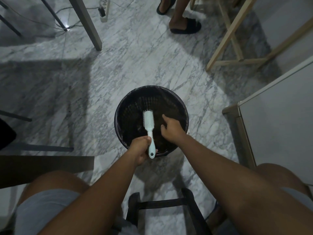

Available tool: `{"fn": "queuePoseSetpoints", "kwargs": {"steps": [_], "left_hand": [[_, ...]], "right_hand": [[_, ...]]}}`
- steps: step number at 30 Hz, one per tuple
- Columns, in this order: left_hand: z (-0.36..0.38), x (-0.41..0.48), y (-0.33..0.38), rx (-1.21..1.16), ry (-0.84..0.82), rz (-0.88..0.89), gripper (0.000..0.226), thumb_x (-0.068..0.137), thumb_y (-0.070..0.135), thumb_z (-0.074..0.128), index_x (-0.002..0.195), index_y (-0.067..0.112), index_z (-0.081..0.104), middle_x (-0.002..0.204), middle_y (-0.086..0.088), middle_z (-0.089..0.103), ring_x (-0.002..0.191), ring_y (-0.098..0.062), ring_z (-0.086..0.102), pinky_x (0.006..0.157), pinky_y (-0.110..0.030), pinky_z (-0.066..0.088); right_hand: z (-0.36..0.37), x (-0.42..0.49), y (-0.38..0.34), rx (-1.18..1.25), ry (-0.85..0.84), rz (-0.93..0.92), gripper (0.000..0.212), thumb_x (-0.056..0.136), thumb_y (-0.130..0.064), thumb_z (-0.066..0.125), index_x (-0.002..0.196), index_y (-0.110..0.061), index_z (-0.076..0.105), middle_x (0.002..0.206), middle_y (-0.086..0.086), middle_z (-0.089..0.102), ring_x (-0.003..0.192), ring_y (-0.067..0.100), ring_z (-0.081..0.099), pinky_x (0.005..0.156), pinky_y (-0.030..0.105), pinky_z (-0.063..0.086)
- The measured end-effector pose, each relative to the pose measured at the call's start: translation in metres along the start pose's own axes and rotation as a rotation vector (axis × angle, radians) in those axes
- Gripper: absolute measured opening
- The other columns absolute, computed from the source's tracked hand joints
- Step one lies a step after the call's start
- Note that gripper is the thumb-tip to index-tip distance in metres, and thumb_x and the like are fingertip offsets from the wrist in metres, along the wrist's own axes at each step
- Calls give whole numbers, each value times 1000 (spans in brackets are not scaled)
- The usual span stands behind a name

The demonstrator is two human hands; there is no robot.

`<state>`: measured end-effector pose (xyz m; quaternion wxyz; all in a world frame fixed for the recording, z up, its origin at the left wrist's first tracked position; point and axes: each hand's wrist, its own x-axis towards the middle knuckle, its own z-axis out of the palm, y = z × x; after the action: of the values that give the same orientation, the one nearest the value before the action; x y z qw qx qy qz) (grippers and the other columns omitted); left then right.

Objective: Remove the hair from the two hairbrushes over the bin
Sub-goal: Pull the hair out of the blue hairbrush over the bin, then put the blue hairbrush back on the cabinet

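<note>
A pale mint hairbrush (148,123) is held over a round black bin (183,107) lined with a dark bag. My left hand (140,148) is closed round the brush's handle, with the bristle head pointing away from me, above the bin's opening. My right hand (171,128) hovers over the bin just right of the brush, fingers loosely spread, forefinger stretched forward; it holds nothing that I can make out. Only one brush is in sight.
The bin stands on a grey marble floor (138,65). A table leg (88,22) and a power strip (104,11) are at the far left, a wooden frame (233,39) at the far right, a white cabinet (277,119) on the right. Another person's sandalled feet (184,25) stand beyond. My knees and a dark stool (162,202) are below.
</note>
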<state>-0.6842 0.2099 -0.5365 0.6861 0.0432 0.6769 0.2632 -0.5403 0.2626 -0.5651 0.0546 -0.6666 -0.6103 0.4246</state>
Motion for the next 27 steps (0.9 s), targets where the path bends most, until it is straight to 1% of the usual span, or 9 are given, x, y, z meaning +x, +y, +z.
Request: {"fn": "queuePoseSetpoints", "kwargs": {"steps": [3, 6, 8, 12, 15, 18, 21, 24, 27], "left_hand": [[7, -18, 12, 14, -11, -2, 29, 100, 5, 47, 127, 3, 55, 109, -18, 54, 87, -27, 56, 64, -41, 52], [17, -50, 34, 44, -33, 12, 27, 100, 5, 47, 125, 4, 56, 103, -16, 57, 87, -27, 56, 72, -44, 52], [26, -77, 53, 56, -42, 29, 24, 100, 5, 47, 122, 4, 56, 101, -15, 56, 88, -28, 56, 78, -45, 51], [48, -141, 99, 112, -64, 75, 23, 99, 5, 48, 120, 4, 58, 102, -17, 58, 90, -31, 57, 76, -47, 54], [75, -198, 134, 242, -121, 127, 20, 99, 6, 48, 114, 3, 60, 101, -17, 59, 90, -31, 57, 83, -49, 54], [119, -256, 164, 402, -180, 188, 19, 99, 8, 46, 111, 1, 60, 89, -16, 57, 80, -28, 54, 71, -41, 50], [181, -309, 183, 544, -261, 266, 21, 99, 10, 47, 115, 3, 59, 82, -16, 55, 71, -28, 52, 59, -36, 44], [249, -363, 186, 668, -379, 345, 23, 100, 12, 49, 118, 2, 59, 83, -15, 55, 69, -26, 51, 58, -35, 43], [314, -415, 174, 771, -530, 374, 19, 101, 12, 48, 110, 1, 61, 84, -14, 56, 70, -25, 53, 62, -37, 45]], "right_hand": [[-11, -5, -8, -146, -58, -39, 63, 96, -17, 51, 154, -4, 30, 150, 21, 44, 139, 36, 41, 116, 43, 36], [-38, -18, -22, -197, -21, -57, 66, 93, -20, 50, 154, -8, 29, 153, 19, 40, 140, 37, 37, 115, 49, 36], [-64, -32, -37, -207, 23, -68, 66, 93, -21, 50, 154, -8, 30, 151, 20, 41, 139, 37, 37, 114, 50, 36], [-132, -69, -73, -222, 109, -89, 64, 93, -23, 52, 153, -11, 31, 146, 17, 43, 135, 37, 39, 108, 50, 42], [-194, -105, -100, -219, 177, -72, 66, 96, -24, 52, 155, -14, 25, 156, 18, 32, 145, 36, 27, 116, 51, 33], [-263, -147, -117, -193, 277, -34, 67, 98, -24, 50, 157, -15, 20, 161, 17, 25, 150, 36, 18, 121, 48, 26], [-337, -197, -116, -158, 449, -9, 65, 96, -23, 52, 155, -11, 28, 154, 20, 35, 143, 38, 30, 117, 48, 32], [-408, -255, -100, -121, 636, 44, 62, 90, -22, 58, 148, -10, 40, 145, 19, 48, 133, 38, 43, 112, 50, 38], [-465, -323, -76, -85, 797, 139, 64, 89, -24, 58, 149, -9, 39, 141, 21, 49, 127, 40, 46, 107, 50, 41]]}}
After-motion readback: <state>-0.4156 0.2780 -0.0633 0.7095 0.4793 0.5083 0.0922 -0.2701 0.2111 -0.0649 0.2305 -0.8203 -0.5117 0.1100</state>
